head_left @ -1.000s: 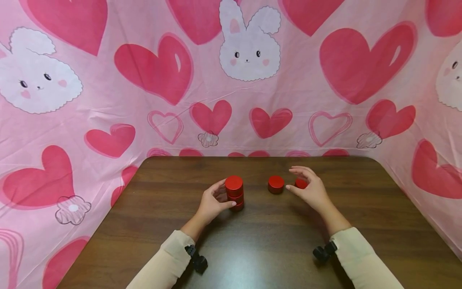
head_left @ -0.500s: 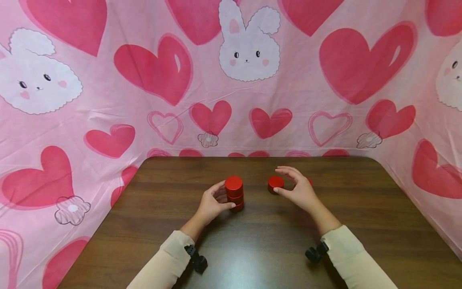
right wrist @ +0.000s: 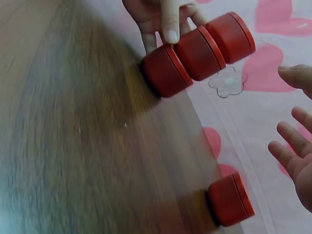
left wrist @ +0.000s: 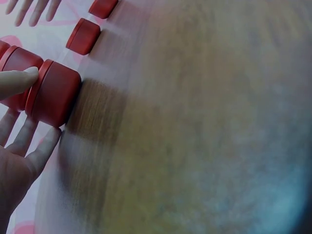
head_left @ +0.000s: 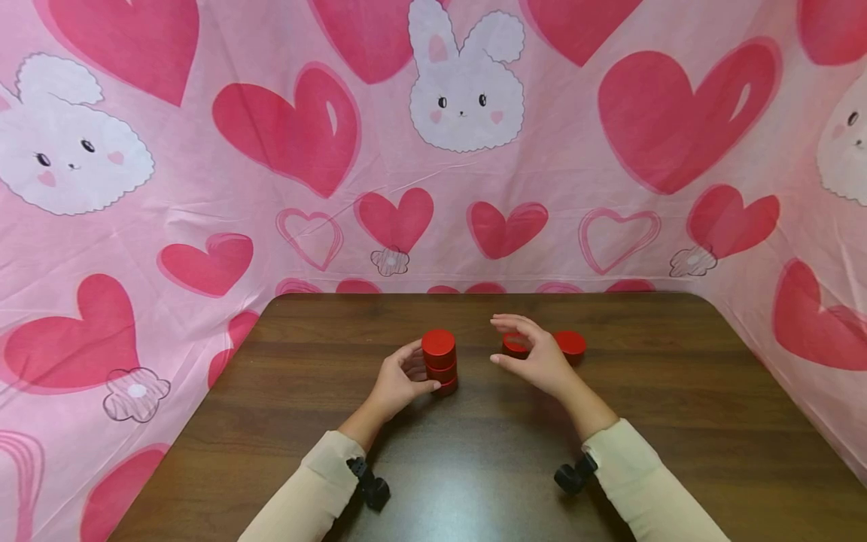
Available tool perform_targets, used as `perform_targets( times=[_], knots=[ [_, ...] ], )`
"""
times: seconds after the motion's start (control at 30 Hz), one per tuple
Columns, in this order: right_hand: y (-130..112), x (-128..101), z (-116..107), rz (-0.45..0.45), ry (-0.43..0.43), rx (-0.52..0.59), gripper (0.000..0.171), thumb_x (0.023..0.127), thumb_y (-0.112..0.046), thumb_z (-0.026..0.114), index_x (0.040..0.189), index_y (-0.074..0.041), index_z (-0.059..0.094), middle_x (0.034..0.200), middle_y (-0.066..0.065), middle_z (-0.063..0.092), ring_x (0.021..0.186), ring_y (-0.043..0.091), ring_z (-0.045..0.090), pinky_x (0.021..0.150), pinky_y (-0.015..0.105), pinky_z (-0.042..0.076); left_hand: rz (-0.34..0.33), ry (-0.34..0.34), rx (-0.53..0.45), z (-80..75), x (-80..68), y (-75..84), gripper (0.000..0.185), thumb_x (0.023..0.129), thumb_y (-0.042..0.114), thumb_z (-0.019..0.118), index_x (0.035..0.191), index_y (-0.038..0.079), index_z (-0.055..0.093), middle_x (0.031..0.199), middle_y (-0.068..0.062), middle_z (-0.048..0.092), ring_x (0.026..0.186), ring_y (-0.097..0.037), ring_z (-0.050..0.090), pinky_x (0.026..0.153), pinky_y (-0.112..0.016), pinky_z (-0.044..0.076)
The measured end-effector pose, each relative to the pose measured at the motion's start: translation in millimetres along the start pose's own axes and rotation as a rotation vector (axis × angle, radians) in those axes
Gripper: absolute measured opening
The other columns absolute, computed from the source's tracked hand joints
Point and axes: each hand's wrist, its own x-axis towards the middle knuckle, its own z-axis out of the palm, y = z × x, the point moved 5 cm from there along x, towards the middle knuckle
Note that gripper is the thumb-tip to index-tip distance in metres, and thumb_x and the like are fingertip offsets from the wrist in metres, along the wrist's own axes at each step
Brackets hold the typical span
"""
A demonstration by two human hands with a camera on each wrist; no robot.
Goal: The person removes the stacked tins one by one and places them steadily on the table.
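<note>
Two hands on dark wood table (head_left: 677, 421) w/ pink heart-bunny cloth (head_left: 203, 188) backdrop: left hand (head_left: 396, 384) gripping red stack (head_left: 439, 363), right hand (head_left: 535, 361) loose.

Head view: looks forward and down from above the near table (head_left: 474, 467) edge, taking in both forearms and the backdrop. Left wrist view: close, low over the tabletop, stack of red tins (left wrist: 46, 90) at upper left. Right wrist view: equally close, sharing that stack (right wrist: 197, 53) at top.
</note>
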Motion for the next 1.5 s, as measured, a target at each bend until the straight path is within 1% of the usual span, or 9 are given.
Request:
perform_targets(
  times=[0.33, 0.43, 0.57, 0.73, 0.9, 1.0, 1.1, 1.33, 1.5],
  knots=[
    [-4, 10, 25, -0.024, -0.091, 0.051, 0.05, 0.078, 0.007, 0.077, 0.126, 0.005, 0.059, 0.133, 0.02, 0.055, 0.118, 0.035, 0.056, 0.099, 0.055, 0.044, -0.003, -0.011, 0.024, -0.7, 0.4, -1.1, 0.072, 0.073, -0.017, 0.076, 0.138, -0.005, 0.047, 0.127, -0.027, 0.057, 0.114, -0.045, 0.056, 0.095, -0.054, 0.048],
    [9, 13, 34, -0.029, -0.095, 0.078, 0.052, 0.078, 0.008, 0.077, 0.126, 0.003, 0.059, 0.134, 0.02, 0.055, 0.119, 0.038, 0.055, 0.099, 0.056, 0.043, 0.003, -0.011, 0.03, -0.6, 0.0, -1.3, 0.072, 0.073, -0.016, 0.076, 0.138, -0.005, 0.048, 0.127, -0.027, 0.058, 0.114, -0.045, 0.057, 0.095, -0.054, 0.048],
    [29, 17, 43, -0.024, -0.093, 0.11, 0.053, 0.078, 0.003, 0.079, 0.127, -0.002, 0.061, 0.135, 0.014, 0.056, 0.12, 0.04, 0.054, 0.1, 0.052, 0.045, 0.015, -0.012, 0.029, -0.4, 0.1, -1.6, 0.071, 0.073, -0.016, 0.076, 0.137, -0.005, 0.048, 0.126, -0.027, 0.058, 0.113, -0.046, 0.058, 0.095, -0.055, 0.048],
    [32, 20, 51, 0.01, -0.106, 0.125, 0.051, 0.08, -0.005, 0.08, 0.128, -0.007, 0.062, 0.134, 0.006, 0.057, 0.12, 0.035, 0.056, 0.1, 0.043, 0.047, 0.016, -0.014, 0.029, -0.3, 0.0, -2.1, 0.07, 0.073, -0.016, 0.076, 0.137, -0.006, 0.048, 0.125, -0.027, 0.059, 0.112, -0.045, 0.058, 0.094, -0.054, 0.048],
    [32, 23, 59, 0.032, -0.106, 0.142, 0.052, 0.08, -0.007, 0.08, 0.129, -0.004, 0.061, 0.136, 0.008, 0.056, 0.119, 0.025, 0.058, 0.099, 0.04, 0.048, 0.002, -0.009, 0.03, -1.2, -0.3, -3.8, 0.07, 0.074, -0.015, 0.076, 0.137, -0.005, 0.049, 0.126, -0.025, 0.059, 0.112, -0.043, 0.058, 0.094, -0.054, 0.048],
    [31, 25, 64, 0.045, -0.096, 0.159, 0.051, 0.079, -0.005, 0.081, 0.127, -0.005, 0.063, 0.136, 0.008, 0.056, 0.118, 0.025, 0.059, 0.099, 0.041, 0.048, 0.0, -0.005, 0.03, -1.4, -0.8, -4.3, 0.068, 0.074, -0.015, 0.076, 0.135, -0.006, 0.05, 0.125, -0.025, 0.059, 0.112, -0.043, 0.058, 0.094, -0.054, 0.048],
    [28, 27, 68, 0.057, -0.079, 0.177, 0.048, 0.078, -0.001, 0.08, 0.124, -0.004, 0.065, 0.135, 0.01, 0.057, 0.117, 0.027, 0.059, 0.099, 0.042, 0.048, 0.005, -0.001, 0.035, -1.5, -1.2, -3.7, 0.065, 0.074, -0.015, 0.076, 0.133, -0.007, 0.051, 0.123, -0.026, 0.06, 0.112, -0.043, 0.059, 0.094, -0.055, 0.048],
    [6, 27, 71, 0.048, -0.069, 0.163, 0.038, 0.078, 0.008, 0.076, 0.115, 0.009, 0.065, 0.131, 0.024, 0.056, 0.115, 0.036, 0.058, 0.096, 0.048, 0.048, 0.001, -0.007, 0.031, -0.7, -0.8, -5.0, 0.063, 0.075, -0.014, 0.075, 0.133, -0.008, 0.051, 0.124, -0.027, 0.059, 0.113, -0.045, 0.057, 0.095, -0.057, 0.046],
    [23, 27, 75, 0.087, -0.056, 0.155, 0.037, 0.079, 0.001, 0.079, 0.114, 0.001, 0.069, 0.131, 0.016, 0.059, 0.114, 0.03, 0.06, 0.097, 0.042, 0.049, 0.008, -0.009, 0.03, -0.5, -1.3, -5.6, 0.063, 0.075, -0.015, 0.075, 0.133, -0.008, 0.051, 0.125, -0.028, 0.059, 0.112, -0.046, 0.057, 0.094, -0.056, 0.047]
  ],
)
